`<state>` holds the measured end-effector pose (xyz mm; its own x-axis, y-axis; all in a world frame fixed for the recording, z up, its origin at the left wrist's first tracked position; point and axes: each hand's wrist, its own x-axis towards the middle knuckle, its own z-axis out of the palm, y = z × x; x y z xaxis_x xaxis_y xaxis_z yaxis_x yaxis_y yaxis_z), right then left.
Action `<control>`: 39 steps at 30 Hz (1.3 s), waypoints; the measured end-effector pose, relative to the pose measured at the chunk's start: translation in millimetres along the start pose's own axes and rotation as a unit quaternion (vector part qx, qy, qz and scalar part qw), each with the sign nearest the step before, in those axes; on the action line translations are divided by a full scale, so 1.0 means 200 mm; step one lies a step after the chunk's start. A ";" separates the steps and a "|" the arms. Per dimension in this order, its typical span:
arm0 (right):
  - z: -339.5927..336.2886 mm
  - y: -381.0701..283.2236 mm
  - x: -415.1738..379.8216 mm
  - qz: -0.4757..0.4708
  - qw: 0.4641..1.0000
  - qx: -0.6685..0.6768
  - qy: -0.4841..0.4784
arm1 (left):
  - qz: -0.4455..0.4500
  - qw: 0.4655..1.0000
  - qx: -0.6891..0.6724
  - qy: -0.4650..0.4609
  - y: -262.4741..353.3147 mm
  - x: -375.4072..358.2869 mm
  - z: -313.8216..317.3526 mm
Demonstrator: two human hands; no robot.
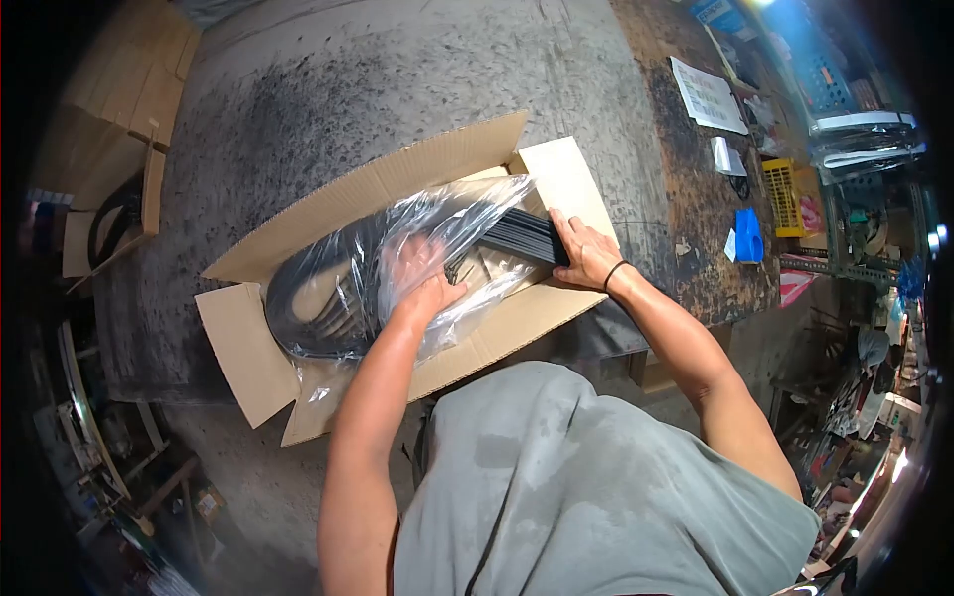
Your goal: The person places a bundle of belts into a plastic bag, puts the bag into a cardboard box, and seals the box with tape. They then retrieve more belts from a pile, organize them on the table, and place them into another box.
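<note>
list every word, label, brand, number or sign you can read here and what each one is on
No text can be read for certain.
White printed paper sheet on the table's right side: rows of print, too small to read.
Blue-and-white packet at the top right: pale lettering, too blurred to read.
Open brown cardboard box and clear plastic bag: no lettering that I can make out.

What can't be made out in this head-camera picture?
All in the head view:
Left hand: fingertips obscured by the glossy bag.
Right hand: its palm side is hidden by its back, so whether it clasps or only presses the strips is unclear.
Box: floor largely covered by bag and strips.
Paper: print too small.
Second box: partly lost in the dark left edge.
</note>
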<state>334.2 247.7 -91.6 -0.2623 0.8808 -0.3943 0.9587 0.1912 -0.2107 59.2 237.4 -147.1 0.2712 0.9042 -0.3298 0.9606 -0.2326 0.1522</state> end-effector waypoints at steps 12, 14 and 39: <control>-0.03 0.08 0.01 -0.060 0.993 -0.103 0.024 | -0.032 0.988 -0.150 -0.034 -0.05 0.18 -0.13; -0.06 0.12 -0.01 -0.065 0.994 -0.086 0.011 | -0.019 0.991 -0.130 -0.019 -0.05 0.20 -0.08; -0.06 -0.54 0.12 -0.286 0.937 0.061 -0.191 | 0.016 0.998 -0.057 0.028 -0.06 0.38 0.18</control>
<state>225.2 252.8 -68.1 -0.7724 0.4255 -0.4716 0.6352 0.5131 -0.5773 70.6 296.3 -208.2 0.2955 0.9162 -0.2708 0.9373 -0.2232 0.2677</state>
